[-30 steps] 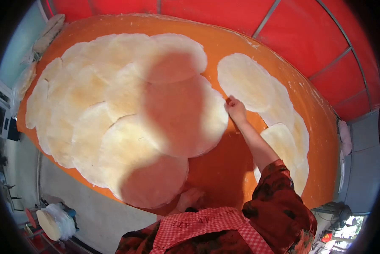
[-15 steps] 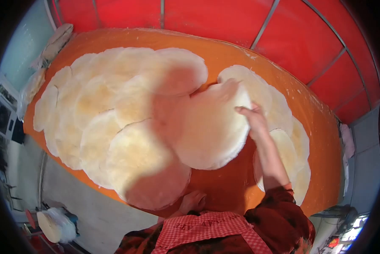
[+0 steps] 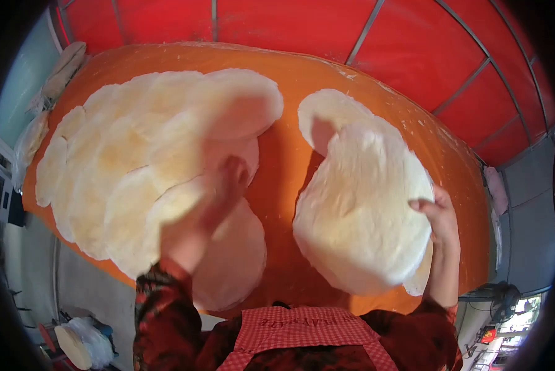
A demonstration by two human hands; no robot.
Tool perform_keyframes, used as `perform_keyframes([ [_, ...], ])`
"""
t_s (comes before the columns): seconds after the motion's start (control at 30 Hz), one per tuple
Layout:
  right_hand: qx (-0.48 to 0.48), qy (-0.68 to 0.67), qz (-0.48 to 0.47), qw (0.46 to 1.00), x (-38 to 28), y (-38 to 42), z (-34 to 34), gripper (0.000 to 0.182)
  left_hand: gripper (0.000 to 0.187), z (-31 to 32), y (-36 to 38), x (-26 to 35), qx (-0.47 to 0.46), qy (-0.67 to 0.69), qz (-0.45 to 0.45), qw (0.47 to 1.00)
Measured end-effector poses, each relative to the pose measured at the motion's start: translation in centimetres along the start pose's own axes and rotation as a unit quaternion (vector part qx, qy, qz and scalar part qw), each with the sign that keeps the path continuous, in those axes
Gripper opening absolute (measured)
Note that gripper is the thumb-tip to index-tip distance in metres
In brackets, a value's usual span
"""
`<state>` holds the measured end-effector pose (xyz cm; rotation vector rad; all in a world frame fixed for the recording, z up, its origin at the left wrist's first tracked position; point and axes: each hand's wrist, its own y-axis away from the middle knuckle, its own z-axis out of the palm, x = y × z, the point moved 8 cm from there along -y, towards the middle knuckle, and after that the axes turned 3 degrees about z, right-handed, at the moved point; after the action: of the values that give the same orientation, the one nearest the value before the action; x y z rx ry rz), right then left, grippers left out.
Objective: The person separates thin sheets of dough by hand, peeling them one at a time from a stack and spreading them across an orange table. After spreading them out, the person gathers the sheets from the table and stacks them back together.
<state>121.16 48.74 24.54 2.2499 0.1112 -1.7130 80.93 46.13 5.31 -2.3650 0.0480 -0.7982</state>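
Note:
A large round flatbread is pinched at its right edge by my right hand, thumb on top. It hangs over the right-hand group of flatbreads, covering most of them. My left hand, smeared by motion, reaches over the near part of the left-hand spread of overlapping flatbreads. Those breads are thin and pale, with light brown patches. In shadow below the left hand lies one bread at the near end of that spread.
The breads lie on an orange table, with a strip of its surface between the two groups. Red panels rise behind it. Wrapped bundles sit at the left edge. A stool with a plastic bag stands at lower left.
My right hand has carried the flatbread rightward, away from the left spread and over the right group. My left hand has risen from the table's near edge to above the left spread.

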Motion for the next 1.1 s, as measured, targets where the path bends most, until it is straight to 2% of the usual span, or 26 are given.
perform_keyframes([
  [0.07,0.02,0.019,0.03,0.999,2.0,2.0,-2.0,0.029,0.02,1.8,-4.1,-2.8,0.012,-0.104,0.022,0.994],
  [0.17,0.032,0.058,0.051,0.997,3.6,5.1,-3.7,0.025,0.031,5.9,-6.6,-7.4,-0.065,-0.281,0.032,0.957],
  [0.27,0.053,0.052,0.077,0.994,4.2,7.7,-4.4,0.025,0.029,9.3,-7.5,-13.5,-0.103,-0.371,-0.022,0.923],
  [0.47,0.096,0.001,0.085,0.992,6.7,8.9,-5.6,0.026,0.028,9.3,-8.8,-13.9,-0.209,-0.352,0.0,0.912],
  [0.57,0.111,-0.015,0.099,0.989,7.7,8.8,-5.7,0.025,0.027,8.1,-9.1,-13.2,-0.181,-0.329,0.066,0.925],
  [0.67,0.111,-0.014,0.109,0.988,7.6,8.4,-5.0,0.024,0.025,9.6,-8.7,-15.4,-0.227,-0.361,0.096,0.899],
  [0.77,0.102,-0.01,0.11,0.989,7.5,8.3,-4.6,0.024,0.024,9.9,-8.7,-14.3,-0.247,-0.361,0.15,0.887],
  [0.87,0.099,-0.01,0.114,0.989,7.6,8.3,-4.2,0.023,0.022,10.1,-9.4,-11.2,-0.282,-0.376,0.134,0.872],
  [0.97,0.076,-0.001,0.117,0.99,7.2,7.9,-3.5,0.023,0.018,11.3,-8.7,-11.9,-0.228,-0.357,0.121,0.898],
  [1.1,-0.021,0.065,0.102,0.993,5.3,6.0,-0.2,0.022,0.017,8.9,-7.6,-8.5,-0.072,-0.255,0.106,0.958],
])
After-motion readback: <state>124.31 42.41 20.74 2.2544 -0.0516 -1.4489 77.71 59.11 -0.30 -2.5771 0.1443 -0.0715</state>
